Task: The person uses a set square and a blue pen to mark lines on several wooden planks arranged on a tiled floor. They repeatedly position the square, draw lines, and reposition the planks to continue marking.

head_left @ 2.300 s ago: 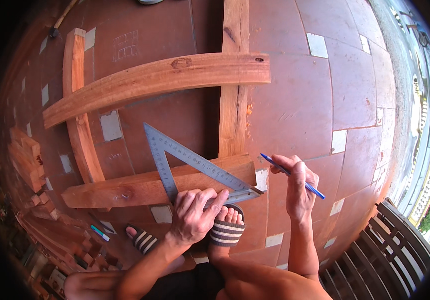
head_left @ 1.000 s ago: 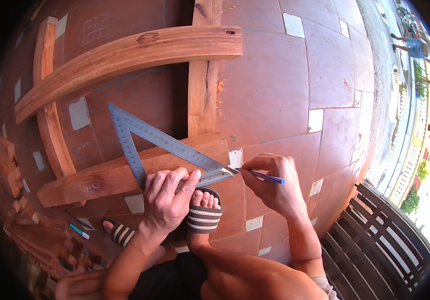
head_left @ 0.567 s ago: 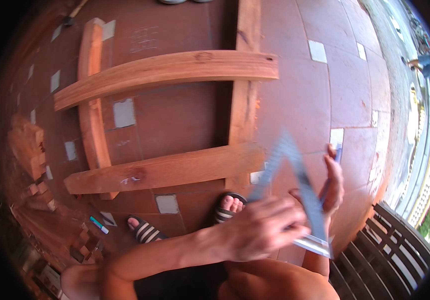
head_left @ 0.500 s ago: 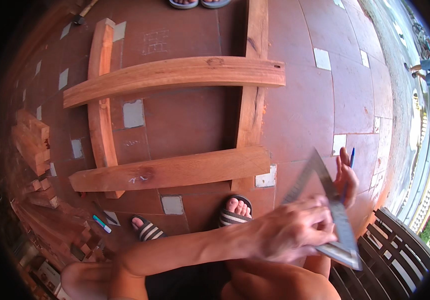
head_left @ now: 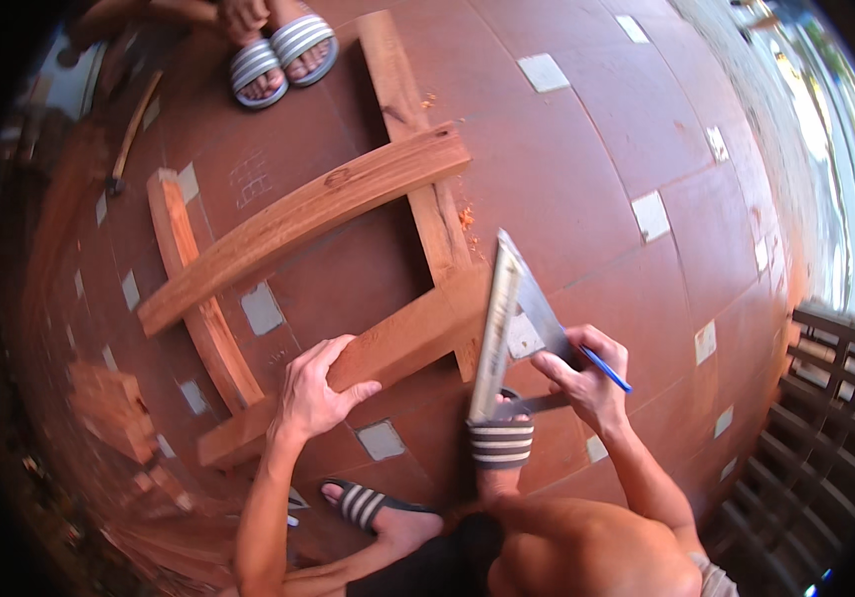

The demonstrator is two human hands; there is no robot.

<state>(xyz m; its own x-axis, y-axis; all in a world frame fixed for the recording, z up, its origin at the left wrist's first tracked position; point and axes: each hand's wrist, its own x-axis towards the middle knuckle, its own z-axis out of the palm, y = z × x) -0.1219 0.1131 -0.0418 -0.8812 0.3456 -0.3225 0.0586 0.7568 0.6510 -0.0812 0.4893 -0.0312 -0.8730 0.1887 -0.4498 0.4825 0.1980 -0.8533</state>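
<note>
My left hand (head_left: 313, 393) is wrapped over the near wooden beam (head_left: 417, 323), fingers on its top and thumb along the near side. My right hand (head_left: 591, 383) grips a triangular metal set square (head_left: 544, 316), whose thick edge stands at the right end of that beam; whether they touch I cannot tell. A blue pen (head_left: 608, 370) is also tucked in the fingers of this hand. The near beam rests across two other timbers, a left one (head_left: 179, 234) and a right one (head_left: 435, 224). A far crosswise beam (head_left: 278, 239) lies over both too.
Another person's feet in striped sandals (head_left: 283, 60) are beyond the frame of timbers. A hammer (head_left: 132, 134) lies at the far left. Wood offcuts (head_left: 109, 408) are piled at left, and a dark slatted bench (head_left: 815, 428) stands at right.
My left hand has left the set square and now holds the near beam. The set square has moved left to the beam's end, in my right hand. The view has turned.
</note>
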